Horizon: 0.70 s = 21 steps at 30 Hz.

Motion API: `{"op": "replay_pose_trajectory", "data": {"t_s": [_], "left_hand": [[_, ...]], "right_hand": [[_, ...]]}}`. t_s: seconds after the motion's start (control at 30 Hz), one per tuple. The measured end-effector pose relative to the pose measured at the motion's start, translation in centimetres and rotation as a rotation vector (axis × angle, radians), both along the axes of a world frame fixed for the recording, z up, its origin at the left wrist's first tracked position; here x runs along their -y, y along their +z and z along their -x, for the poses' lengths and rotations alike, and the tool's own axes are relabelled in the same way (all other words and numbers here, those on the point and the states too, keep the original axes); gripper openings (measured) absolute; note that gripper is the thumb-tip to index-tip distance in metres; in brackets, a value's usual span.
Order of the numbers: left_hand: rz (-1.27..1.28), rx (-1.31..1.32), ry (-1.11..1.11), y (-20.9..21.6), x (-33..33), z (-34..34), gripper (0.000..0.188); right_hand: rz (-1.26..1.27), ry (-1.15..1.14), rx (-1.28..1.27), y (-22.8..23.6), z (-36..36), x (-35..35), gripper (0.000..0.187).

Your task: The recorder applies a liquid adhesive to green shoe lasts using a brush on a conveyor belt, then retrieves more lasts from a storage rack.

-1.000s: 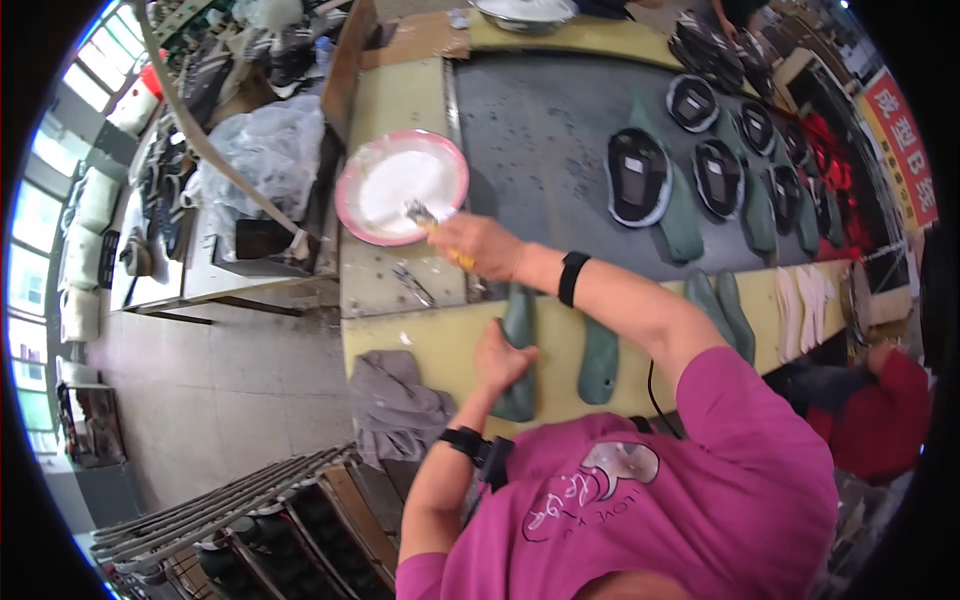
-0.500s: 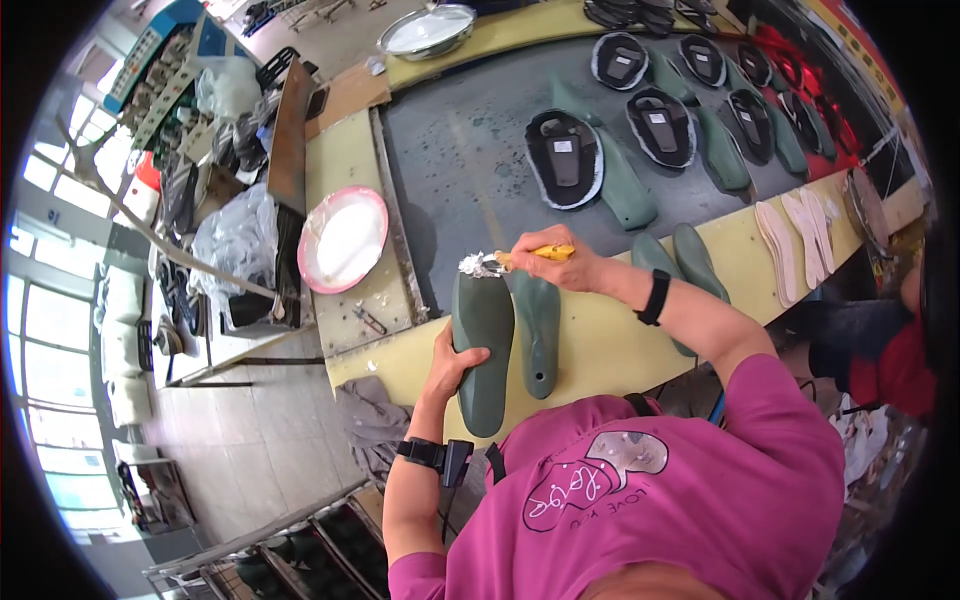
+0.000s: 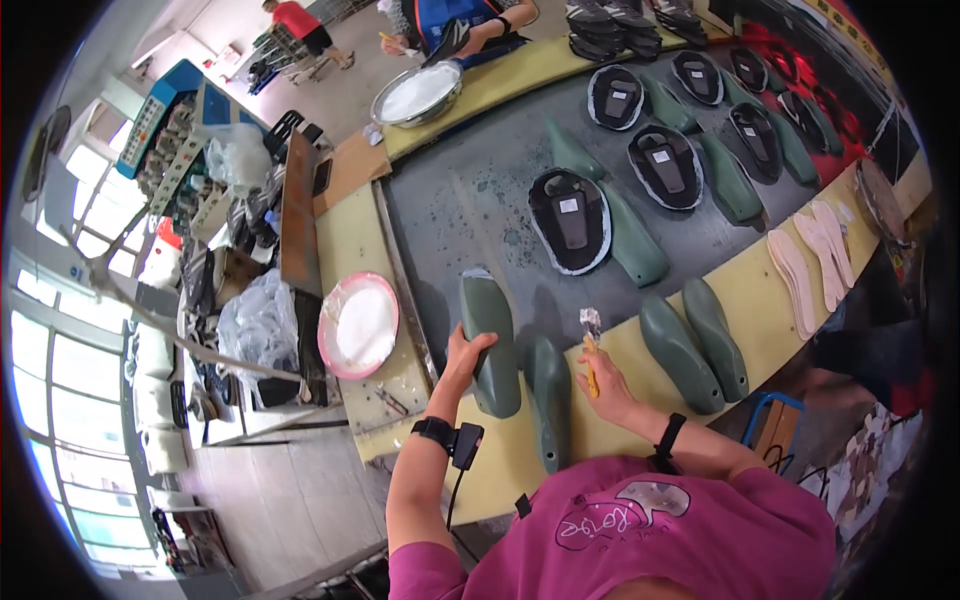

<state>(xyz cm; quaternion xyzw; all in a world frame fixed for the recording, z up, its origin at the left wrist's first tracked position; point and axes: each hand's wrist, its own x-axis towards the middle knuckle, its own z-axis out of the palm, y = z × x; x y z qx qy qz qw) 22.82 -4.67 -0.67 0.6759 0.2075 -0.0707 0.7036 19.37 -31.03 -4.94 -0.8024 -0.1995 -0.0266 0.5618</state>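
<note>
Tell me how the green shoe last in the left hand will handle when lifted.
The green shoe last looks solid and rigid, so probably stiff and fairly heavy. Its smooth rounded surface may slip; the left hand wraps its side. Laid down, it could rock.

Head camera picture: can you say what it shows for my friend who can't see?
A person's left hand grips a green shoe form on a yellow bench, while the right hand holds a small brush. A pink-rimmed bowl sits nearby.

Bright daylight from left windows [image 3: 60, 330]; fisheye edges bend, dark rim.
</note>
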Motion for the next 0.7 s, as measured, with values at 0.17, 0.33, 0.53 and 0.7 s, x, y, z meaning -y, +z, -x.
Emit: {"op": "replay_pose_trajectory", "data": {"t_s": [0.17,0.33,0.53,0.7], "left_hand": [[-0.295,-0.001,0.024,-2.9,-3.7,-7.6,0.054],[-0.422,0.041,0.045,-5.9,-6.5,-16.1,0.053],[-0.328,0.289,0.198,-9.5,-10.1,-25.8,0.05],[-0.912,0.207,0.058,-13.9,-12.7,-30.8,0.066]], "right_hand": [[0.342,0.131,0.157,-4.7,-1.7,1.3,0.03],[0.471,0.139,0.306,-6.2,-1.7,1.6,0.03],[0.387,0.132,0.309,-5.7,-2.7,1.0,0.03],[0.391,0.252,0.117,-5.9,-2.6,1.6,0.028]]}}
